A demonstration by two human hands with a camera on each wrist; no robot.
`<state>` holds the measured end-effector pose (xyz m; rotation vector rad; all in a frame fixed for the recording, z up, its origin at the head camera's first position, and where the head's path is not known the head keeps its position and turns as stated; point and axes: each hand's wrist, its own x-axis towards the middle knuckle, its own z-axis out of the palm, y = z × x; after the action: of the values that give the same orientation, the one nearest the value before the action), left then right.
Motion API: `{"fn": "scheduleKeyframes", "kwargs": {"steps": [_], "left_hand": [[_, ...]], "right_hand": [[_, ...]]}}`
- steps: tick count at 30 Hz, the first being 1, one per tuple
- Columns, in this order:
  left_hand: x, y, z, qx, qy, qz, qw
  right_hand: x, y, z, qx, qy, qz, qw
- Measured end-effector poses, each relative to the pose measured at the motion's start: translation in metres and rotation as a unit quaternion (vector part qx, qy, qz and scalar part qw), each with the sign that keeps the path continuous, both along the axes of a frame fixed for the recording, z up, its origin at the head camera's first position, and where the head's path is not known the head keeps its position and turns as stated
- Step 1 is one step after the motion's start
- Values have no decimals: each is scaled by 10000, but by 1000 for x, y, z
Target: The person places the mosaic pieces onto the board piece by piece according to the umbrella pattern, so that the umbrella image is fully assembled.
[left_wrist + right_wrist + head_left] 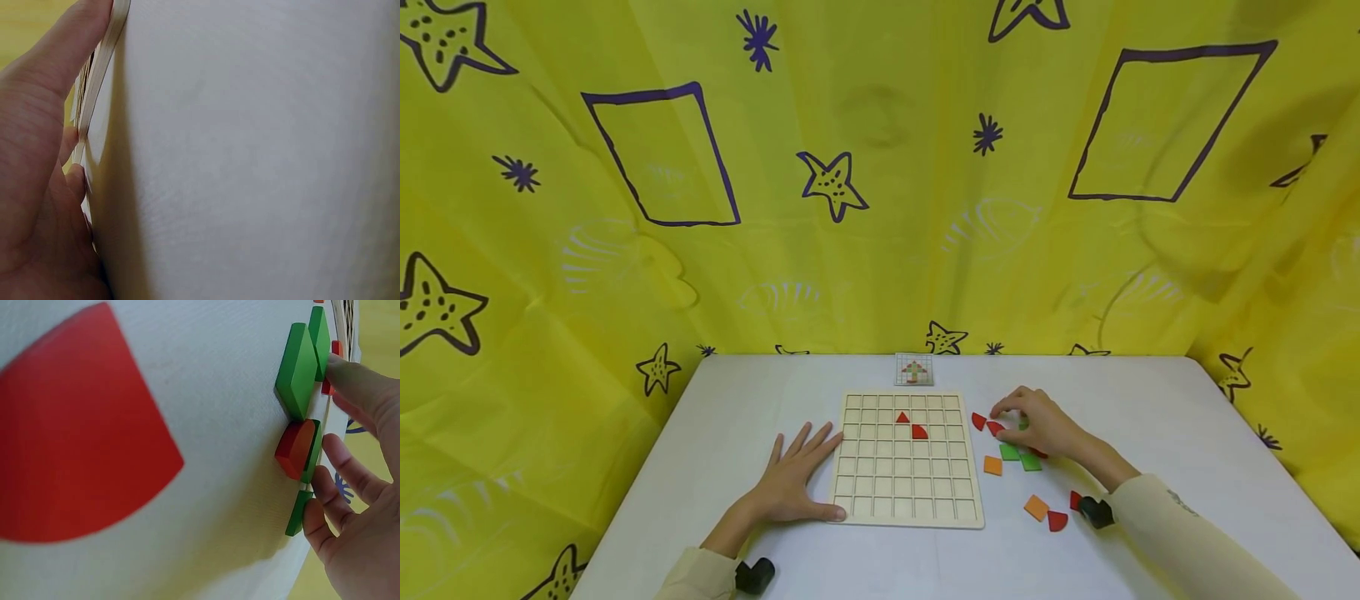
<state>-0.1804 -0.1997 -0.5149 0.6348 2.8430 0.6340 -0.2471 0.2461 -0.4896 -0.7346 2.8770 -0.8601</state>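
A pale gridded board (pixel 891 527) lies on the table with a red triangle (pixel 902 417) and a red quarter-circle piece (pixel 920 432) in its cells. My left hand (pixel 797 479) is spread flat at the board's left side, thumb on the near left corner and index fingertip at the left edge. Over the loose pieces at the right, my right hand (pixel 1037 423) reaches with thumb and index finger apart around a red piece (pixel 995 428). Beneath that hand lie green pieces (pixel 297 372) and a red piece (pixel 294 450), partly hidden by it in the head view.
Behind the board stands a small pattern card (pixel 914 369). Another red piece (pixel 978 421) lies near the board's right edge. Orange squares (pixel 992 465) and a red quarter-circle (pixel 1057 521) lie nearer me. A yellow patterned curtain (pixel 880 250) surrounds the white table (pixel 760 392).
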Motion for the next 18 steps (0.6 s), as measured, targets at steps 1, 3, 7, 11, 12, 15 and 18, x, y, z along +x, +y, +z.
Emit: {"fn": "scheduleKeyframes", "kwargs": {"steps": [1, 3, 7, 11, 12, 15, 18], "left_hand": [[0, 0, 0, 12, -4, 0, 10000], [0, 0, 0, 15, 14, -3, 10000], [0, 0, 1, 25, 31, 8, 10000], [1, 0, 0, 62, 74, 3, 10000], [1, 0, 0, 70, 73, -2, 9999], [0, 1, 1, 106, 57, -27, 9999], [1, 1, 0, 116, 54, -38, 9999]], "right_hand": [[0, 0, 0, -7, 6, 33, 10000], [0, 0, 0, -38, 4, 90, 10000], [0, 0, 0, -103, 19, 132, 9999], [1, -1, -1, -147, 33, 87, 9998], [1, -1, -1, -145, 39, 68, 9999], [3, -2, -1, -154, 34, -9, 9999], [5, -4, 1, -160, 47, -48, 9998]]}}
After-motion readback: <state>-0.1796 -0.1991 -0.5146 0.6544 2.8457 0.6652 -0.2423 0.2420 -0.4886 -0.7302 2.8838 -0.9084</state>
